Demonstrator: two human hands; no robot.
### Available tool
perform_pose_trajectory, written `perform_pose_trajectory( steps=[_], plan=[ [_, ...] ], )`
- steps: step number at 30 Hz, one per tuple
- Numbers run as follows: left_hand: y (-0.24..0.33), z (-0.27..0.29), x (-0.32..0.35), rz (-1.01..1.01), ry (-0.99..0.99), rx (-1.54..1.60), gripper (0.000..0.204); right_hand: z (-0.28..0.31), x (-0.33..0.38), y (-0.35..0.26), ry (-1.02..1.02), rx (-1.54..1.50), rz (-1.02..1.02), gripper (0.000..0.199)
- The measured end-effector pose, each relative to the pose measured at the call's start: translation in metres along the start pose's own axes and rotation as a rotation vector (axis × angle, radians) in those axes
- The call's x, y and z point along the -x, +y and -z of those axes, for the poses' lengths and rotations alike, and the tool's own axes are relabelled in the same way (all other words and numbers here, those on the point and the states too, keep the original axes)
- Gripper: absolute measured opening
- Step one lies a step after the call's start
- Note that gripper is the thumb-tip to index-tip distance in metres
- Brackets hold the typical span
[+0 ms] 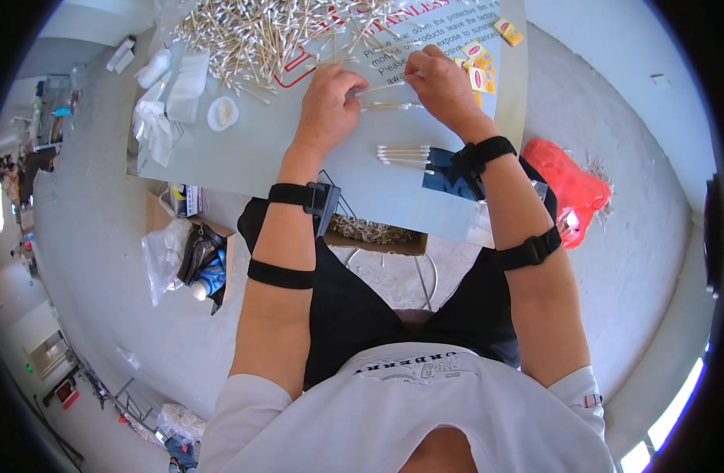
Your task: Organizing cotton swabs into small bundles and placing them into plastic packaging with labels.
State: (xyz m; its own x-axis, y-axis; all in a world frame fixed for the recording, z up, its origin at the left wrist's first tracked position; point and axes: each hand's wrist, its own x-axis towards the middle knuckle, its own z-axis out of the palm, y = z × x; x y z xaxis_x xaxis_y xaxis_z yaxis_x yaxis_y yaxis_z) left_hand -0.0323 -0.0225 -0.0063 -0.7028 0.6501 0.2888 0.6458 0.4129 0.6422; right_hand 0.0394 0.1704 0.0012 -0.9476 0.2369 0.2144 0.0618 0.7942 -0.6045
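Over the table, my left hand (pixel 329 109) is closed in a pinch on one end of a cotton swab (pixel 381 86). My right hand (pixel 445 88) pinches near the swab's other end, so it spans the gap between them. Just below the hands, a few loose cotton swabs (pixel 391 106) lie side by side. Closer to me is a neat row of swabs (pixel 403 150), its right ends at a dark blue sheet (pixel 444 183), partly under my right forearm. A large heap of cotton swabs (pixel 255 35) covers the table's far left.
Small yellow packets (pixel 482 79) lie at the table's right. A round white dish (pixel 223 114) and crumpled white plastic (pixel 152 122) are at left. Below the near edge stands a box of swabs (pixel 377 234). A red bag (pixel 563 185) and a filled carton (pixel 200 264) flank the table.
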Motion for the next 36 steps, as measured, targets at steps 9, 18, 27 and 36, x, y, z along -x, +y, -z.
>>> perform_pose_trajectory(
  steps=[9,18,27,36],
  plan=[
    [0.005,0.0,0.008,0.038,-0.012,-0.013,0.03,0.001,0.007,-0.003,-0.115,-0.054,0.003,0.012],
    [0.003,-0.005,0.011,0.145,0.052,0.056,0.035,0.001,0.018,-0.007,-0.113,-0.13,-0.08,0.026],
    [0.015,0.0,0.01,0.144,-0.002,-0.043,0.045,-0.001,0.019,-0.001,-0.095,-0.179,-0.066,0.031],
    [0.009,-0.004,0.008,0.046,0.01,-0.043,0.026,-0.003,0.018,0.002,-0.088,-0.186,-0.051,0.026]
  ],
)
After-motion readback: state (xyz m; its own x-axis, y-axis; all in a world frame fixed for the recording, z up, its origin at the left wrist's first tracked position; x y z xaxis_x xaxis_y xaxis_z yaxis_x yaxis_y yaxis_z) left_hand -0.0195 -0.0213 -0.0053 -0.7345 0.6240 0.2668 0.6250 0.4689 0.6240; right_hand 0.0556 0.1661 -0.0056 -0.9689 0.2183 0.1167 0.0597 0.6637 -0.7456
